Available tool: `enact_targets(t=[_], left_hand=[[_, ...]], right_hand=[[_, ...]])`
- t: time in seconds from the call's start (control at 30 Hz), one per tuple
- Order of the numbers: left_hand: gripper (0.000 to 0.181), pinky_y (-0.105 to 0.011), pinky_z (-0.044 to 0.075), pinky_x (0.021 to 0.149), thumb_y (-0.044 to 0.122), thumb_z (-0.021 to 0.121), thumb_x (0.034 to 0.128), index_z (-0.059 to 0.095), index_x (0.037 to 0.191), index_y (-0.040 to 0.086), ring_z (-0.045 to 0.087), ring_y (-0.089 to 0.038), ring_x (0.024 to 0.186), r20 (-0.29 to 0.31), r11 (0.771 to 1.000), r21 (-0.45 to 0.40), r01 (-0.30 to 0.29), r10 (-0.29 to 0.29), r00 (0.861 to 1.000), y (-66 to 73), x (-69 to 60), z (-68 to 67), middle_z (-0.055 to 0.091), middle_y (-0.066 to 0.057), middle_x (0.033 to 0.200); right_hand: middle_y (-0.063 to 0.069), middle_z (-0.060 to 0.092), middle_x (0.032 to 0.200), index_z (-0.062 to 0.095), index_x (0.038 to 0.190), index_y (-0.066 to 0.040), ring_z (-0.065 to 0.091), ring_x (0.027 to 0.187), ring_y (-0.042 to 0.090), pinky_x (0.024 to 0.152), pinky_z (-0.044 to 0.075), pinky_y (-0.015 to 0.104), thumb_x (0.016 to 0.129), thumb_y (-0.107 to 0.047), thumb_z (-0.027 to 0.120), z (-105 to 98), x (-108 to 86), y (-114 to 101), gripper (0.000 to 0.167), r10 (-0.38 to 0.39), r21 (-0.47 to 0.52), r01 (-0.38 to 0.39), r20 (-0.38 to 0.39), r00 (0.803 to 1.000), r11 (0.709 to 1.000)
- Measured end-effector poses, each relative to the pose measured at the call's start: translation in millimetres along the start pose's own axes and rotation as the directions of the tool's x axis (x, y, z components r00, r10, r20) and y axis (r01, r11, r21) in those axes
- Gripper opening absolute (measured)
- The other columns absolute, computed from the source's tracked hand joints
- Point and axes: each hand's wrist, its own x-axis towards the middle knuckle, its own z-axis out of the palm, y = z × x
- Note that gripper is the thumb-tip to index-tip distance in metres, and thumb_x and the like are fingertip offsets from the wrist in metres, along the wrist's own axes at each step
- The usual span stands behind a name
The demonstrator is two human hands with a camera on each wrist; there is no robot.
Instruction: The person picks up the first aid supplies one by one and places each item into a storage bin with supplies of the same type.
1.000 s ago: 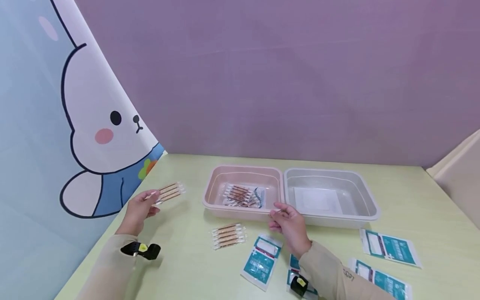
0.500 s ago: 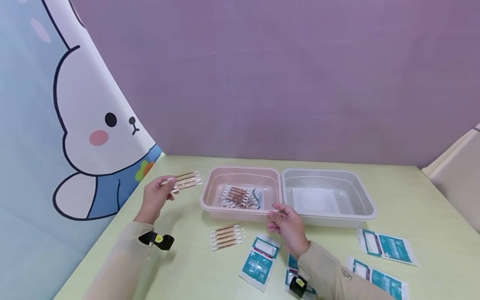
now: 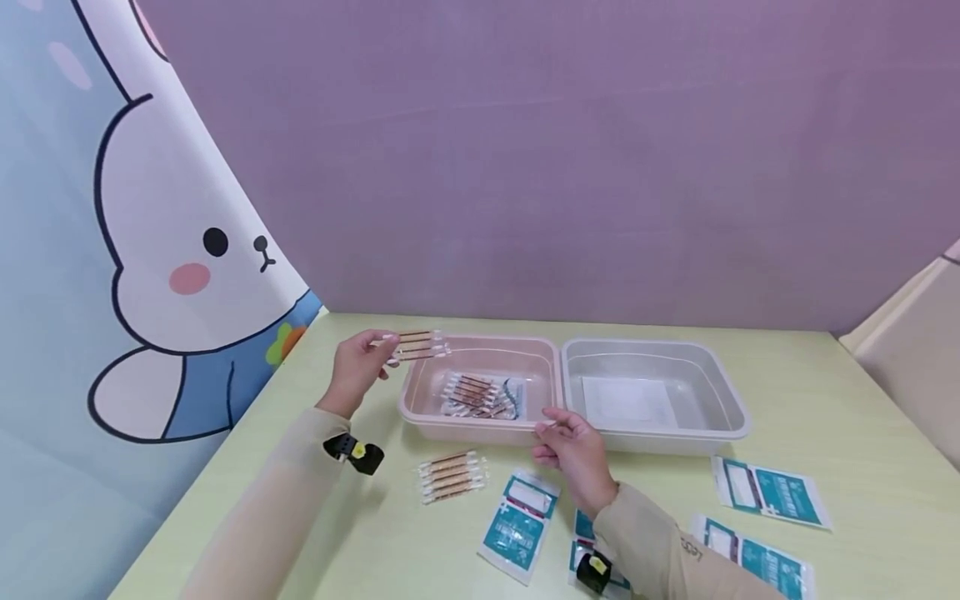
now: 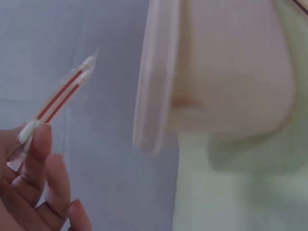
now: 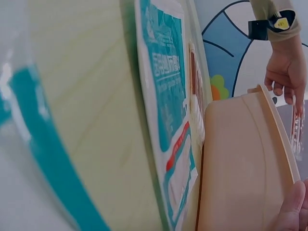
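My left hand [image 3: 356, 371] pinches a clear packet of brown-stemmed cotton swabs [image 3: 422, 345] above the left back rim of the pink tray [image 3: 465, 432]. In the left wrist view the packet [image 4: 60, 98] points up and away from the thumb and fingers. Inside the pink tray lie similar swab packets [image 3: 476, 392] on a pale sachet. My right hand [image 3: 579, 458] holds the tray's front right corner by its rim, the thumb [image 5: 291, 204] showing in the right wrist view. Another swab packet [image 3: 452, 477] lies on the table in front of the tray.
A grey-white tray [image 3: 731, 427] adjoins the pink one on the right, with a pale flat sheet [image 3: 630, 402] inside. Several teal-and-white sachets [image 3: 519, 527] lie on the table [image 3: 375, 550], one partly under my right forearm. A purple backdrop [image 3: 562, 167] stands behind.
My left hand has carried the swab packet rightward and slightly up, from the table's left side to over the pink tray's edge. The right hand stays at the tray's corner.
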Motion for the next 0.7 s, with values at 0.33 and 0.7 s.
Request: enact_targets(t=[0.33, 0.7], left_hand=[[0.026, -0.02, 0.048, 0.05, 0.015, 0.061, 0.0944, 0.065, 0.107, -0.008, 0.059, -0.006, 0.058, 0.076, 0.998, 0.027, -0.062, 0.06, 0.995, 21.9, 11.8, 18.8, 0.068, -0.022, 0.093], [0.032, -0.021, 0.045, 0.05, 0.022, 0.06, 0.0957, 0.066, 0.109, -0.006, 0.057, -0.009, 0.05, 0.193, 0.992, 0.126, -0.004, -0.02, 0.981, 39.9, 22.2, 43.8, 0.067, -0.024, 0.106]], right_hand=[[0.004, 0.062, 0.081, 0.049, 0.126, 0.008, 0.062, 0.063, 0.013, 0.062, 0.055, 0.026, 0.095, -0.002, 0.056, 2.6, 0.0, 2.6, 0.033, -0.004, 0.014, 0.004, 0.005, 1.0, 1.0], [0.005, 0.062, 0.082, 0.049, 0.127, 0.007, 0.063, 0.065, 0.015, 0.064, 0.055, 0.028, 0.095, -0.004, 0.057, 1.5, 0.7, 1.8, 0.034, -0.006, -0.005, 0.006, 0.017, 1.0, 1.0]])
